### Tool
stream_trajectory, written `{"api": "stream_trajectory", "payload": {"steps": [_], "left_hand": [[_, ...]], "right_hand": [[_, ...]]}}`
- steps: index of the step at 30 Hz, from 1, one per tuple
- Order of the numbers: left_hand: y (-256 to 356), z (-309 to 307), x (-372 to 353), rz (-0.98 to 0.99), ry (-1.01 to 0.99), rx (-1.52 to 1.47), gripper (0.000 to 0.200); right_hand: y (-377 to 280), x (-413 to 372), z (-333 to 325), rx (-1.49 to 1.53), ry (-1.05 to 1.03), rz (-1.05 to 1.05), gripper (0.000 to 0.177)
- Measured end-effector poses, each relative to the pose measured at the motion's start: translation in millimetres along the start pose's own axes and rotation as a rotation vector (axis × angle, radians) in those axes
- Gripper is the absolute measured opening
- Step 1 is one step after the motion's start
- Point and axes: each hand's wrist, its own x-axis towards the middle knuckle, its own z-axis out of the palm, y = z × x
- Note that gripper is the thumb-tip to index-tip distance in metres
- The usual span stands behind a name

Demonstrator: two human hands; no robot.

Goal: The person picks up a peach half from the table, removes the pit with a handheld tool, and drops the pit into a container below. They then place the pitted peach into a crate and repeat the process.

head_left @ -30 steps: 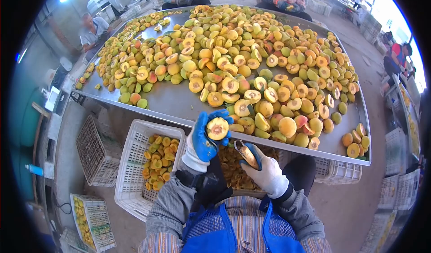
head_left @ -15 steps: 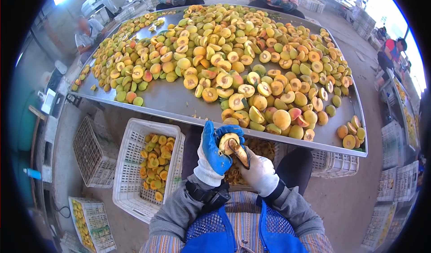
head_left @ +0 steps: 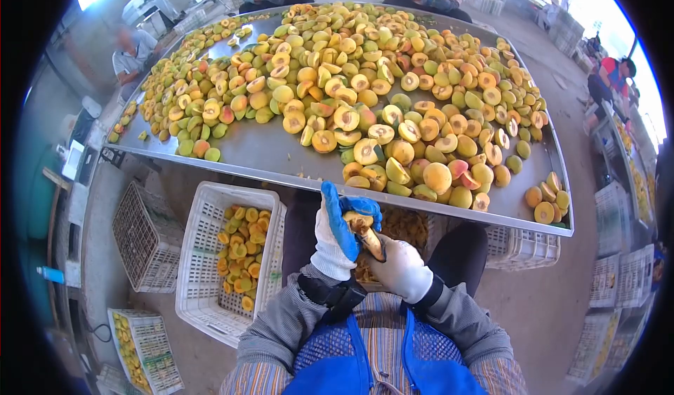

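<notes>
tool point(head_left: 371, 244) and fruit half point(head_left: 357, 221) have come together just below frame centre; left hand point(head_left: 338, 226) has fingers clamped round the fruit, right hand's point(head_left: 401, 267) round the tool; if the half twists, i fear the tip jabbing that left palm.

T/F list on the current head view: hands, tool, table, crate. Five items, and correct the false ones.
1. The left hand holds a piece of fruit, and the right hand a tool. True.
2. Both hands are bare. False: both are gloved.
3. The fruit heap is spread over the metal table. True.
4. The tool lies on the metal table. False: it is in the right hand.
5. The large white crate left of the person's legs holds fruit pieces. True.
</notes>
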Motion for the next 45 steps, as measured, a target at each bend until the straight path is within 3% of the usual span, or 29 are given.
{"api": "stream_trajectory", "payload": {"steps": [2, 4, 6, 7, 8, 10, 11, 12, 14, 15, 16, 17, 18, 19, 22, 24, 26, 30, 32, 33, 34, 36, 37, 42, 43, 45], "left_hand": [[6, -4, 0, -0.077, -0.194, -0.068, 0.066], [8, -4, 3, -0.054, -0.196, 0.033, 0.069], [13, -7, 6, 0.002, -0.386, 0.244, 0.070], [18, -10, 6, -0.044, -0.526, 0.195, 0.072], [12, -16, 6, -0.109, -0.718, -0.037, 0.073], [-12, -23, 3, -0.109, -0.751, -0.409, 0.073], [-10, -33, 5, -0.157, -0.614, -0.335, 0.066], [-3, -44, 5, -0.130, -0.394, -0.124, 0.064], [26, -70, 4, -0.032, -0.012, 0.328, 0.058], [44, -98, 17, 0.089, 0.058, 0.899, 0.055], [53, -119, 27, 0.210, 0.136, 1.466, 0.054], [53, -116, 30, 0.210, 0.139, 1.465, 0.054], [54, -112, 34, 0.527, 0.202, 1.681, 0.050], [55, -103, 38, 0.862, 0.264, 1.876, 0.049], [30, -37, 53, 0.574, -0.040, 1.930, 0.068], [6, -2, 83, 0.039, -0.209, 2.066, 0.087], [-2, 19, 103, -0.212, -0.267, 2.008, 0.088], [-8, -9, 113, -0.059, -0.297, 1.844, 0.078], [-25, -35, 122, -0.021, -0.301, 0.666, 0.055], [-28, -42, 127, 0.072, -0.215, 0.482, 0.042], [-14, -34, 114, 0.071, -0.212, 0.486, 0.042], [12, -23, 79, -0.159, -0.270, 0.105, 0.050], [14, -26, 73, -0.240, -0.308, 0.073, 0.055], [22, -3, 20, -0.234, -0.207, 0.105, 0.050], [24, 2, 13, -0.152, -0.241, 0.214, 0.047], [22, 1, 6, 0.018, -0.326, 0.404, 0.038]], "right_hand": [[1, 1, -3, 0.105, -0.093, 0.019, 0.036], [2, 5, -9, 0.216, -0.181, 0.041, 0.033], [0, 8, -18, 0.258, -0.329, 0.070, 0.030], [14, 11, -14, 0.412, -0.480, 0.043, 0.028], [53, 16, 22, 0.700, -0.516, -0.115, 0.026], [43, 14, 34, 0.792, -0.379, -0.347, 0.028], [65, 14, 46, 0.745, -0.443, -0.215, 0.027], [61, 12, 30, 0.745, -0.446, -0.216, 0.027], [42, 8, -14, 0.514, -0.619, 0.080, 0.027], [49, 6, -20, 0.431, -0.580, 0.261, 0.028], [71, 9, -14, 0.127, -0.480, 0.207, 0.039], [80, 3, -13, -0.051, -0.351, 0.130, 0.044], [84, 0, -12, -0.227, -0.217, 0.050, 0.049], [84, 0, -11, -0.226, -0.217, 0.048, 0.049], [81, 2, -11, -0.371, -0.287, 0.153, 0.053], [81, -1, -9, -0.243, -0.259, 0.079, 0.049], [78, -1, -10, -0.209, -0.265, 0.095, 0.049], [75, -1, -15, -0.171, -0.319, 0.089, 0.050], [75, -2, -18, -0.070, -0.209, 0.074, 0.053], [70, -1, -19, -0.067, -0.209, 0.072, 0.053], [60, 0, -23, -0.032, -0.096, 0.051, 0.054], [34, 2, -34, 0.002, 0.016, 0.026, 0.056], [18, 3, -41, 0.013, 0.039, 0.024, 0.057], [-2, 5, -36, -0.135, 0.209, -0.124, 0.061], [7, 8, -27, -0.164, 0.293, -0.235, 0.061], [6, 7, -25, -0.209, 0.273, -0.206, 0.060]]}}
